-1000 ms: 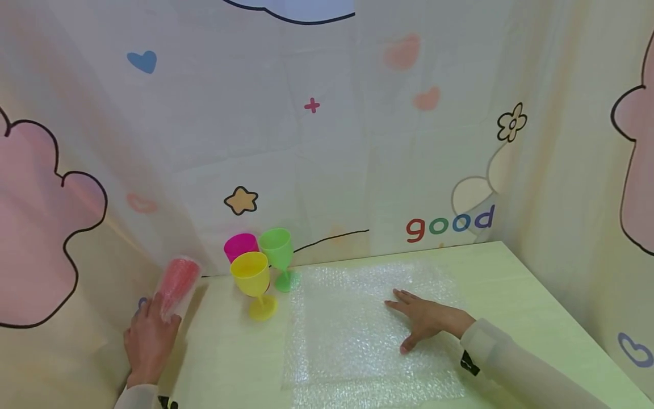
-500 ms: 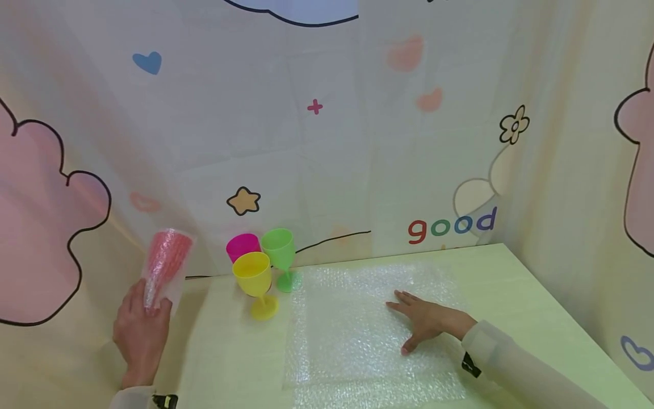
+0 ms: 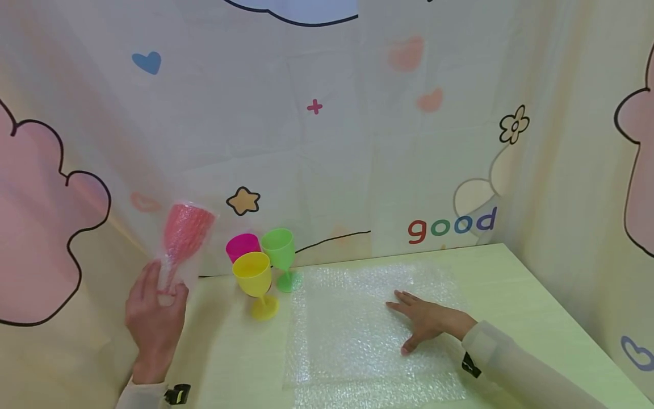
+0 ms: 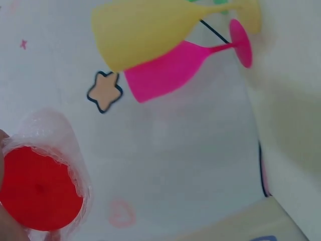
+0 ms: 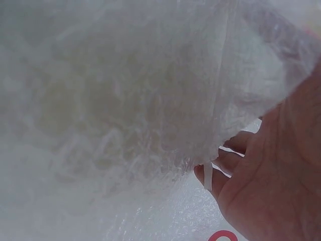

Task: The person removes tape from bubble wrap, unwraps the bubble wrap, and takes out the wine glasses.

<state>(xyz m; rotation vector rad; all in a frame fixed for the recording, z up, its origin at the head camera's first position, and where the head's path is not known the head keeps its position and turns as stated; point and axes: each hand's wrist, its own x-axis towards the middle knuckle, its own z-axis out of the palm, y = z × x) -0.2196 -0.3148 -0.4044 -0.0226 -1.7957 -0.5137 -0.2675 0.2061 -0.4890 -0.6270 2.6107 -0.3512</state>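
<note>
My left hand (image 3: 155, 324) grips a red goblet (image 3: 186, 230) by its lower end, up off the table at the left. The goblet is wrapped in clear bubble wrap. Its round red base (image 4: 40, 188) faces the left wrist camera. My right hand (image 3: 426, 318) rests with fingers spread on flat bubble wrap sheets (image 3: 347, 335). The right wrist view shows the palm (image 5: 271, 186) beside the clear wrap. Between the hands, nearer the left, stand a yellow goblet (image 3: 251, 275), a green goblet (image 3: 278, 250) and a magenta goblet (image 3: 242, 245), partly hidden behind the yellow one.
A pale table (image 3: 230, 363) lies under everything. Behind it hangs a printed curtain (image 3: 327, 159) with hearts, a star and the word "good". More curtain (image 3: 46, 363) closes in on the left side, near the left hand.
My left hand has raised the wrapped goblet, first shifting a little left, then back right. The goblet's bowl is now higher. The right hand stays put on the sheets.
</note>
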